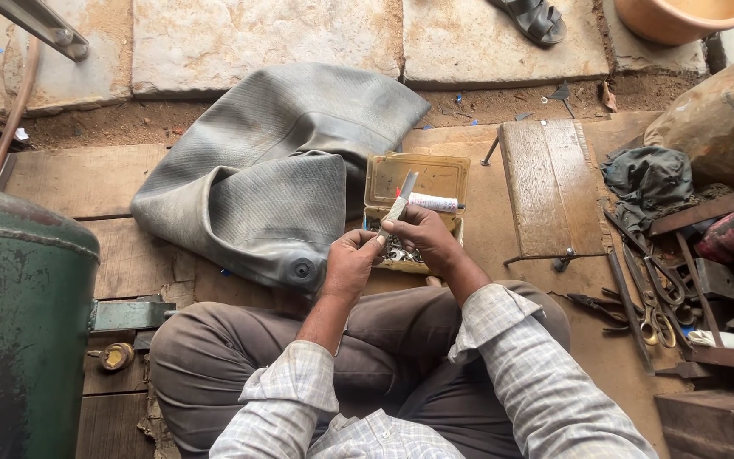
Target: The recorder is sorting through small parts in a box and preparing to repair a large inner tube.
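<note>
At the centre of the frame, the person sits cross-legged on wooden planks and holds a small flat metal tool, seemingly a blade or file (pixel 400 202), over an open tin box (pixel 415 180). The right hand (pixel 425 236) is closed around the lower part of the tool, with the fingers (pixel 403 223) wrapped over it and the tip pointing up and away. The left hand (pixel 352 262) is curled just beside it, its fingertips pinched at the tool's base; whether it holds some small piece there is too small to tell.

The tin box lies on the planks just beyond the hands, with a white tube (pixel 433 202) across it and small metal bits in its lower part. A folded grey rubber inner tube (pixel 273 174), valve facing up, lies to the left of the box, touching it. A small wooden stool (pixel 551 189) stands to the right, and scissors and pliers (pixel 652 293) lie among scrap at the right edge. A green metal tank (pixel 19 323) fills the lower left.

To handle the tool well, both hands would likely do best kept close above the box, so that anything dropped falls into it, with the pinching fingertips clear of the edge.
</note>
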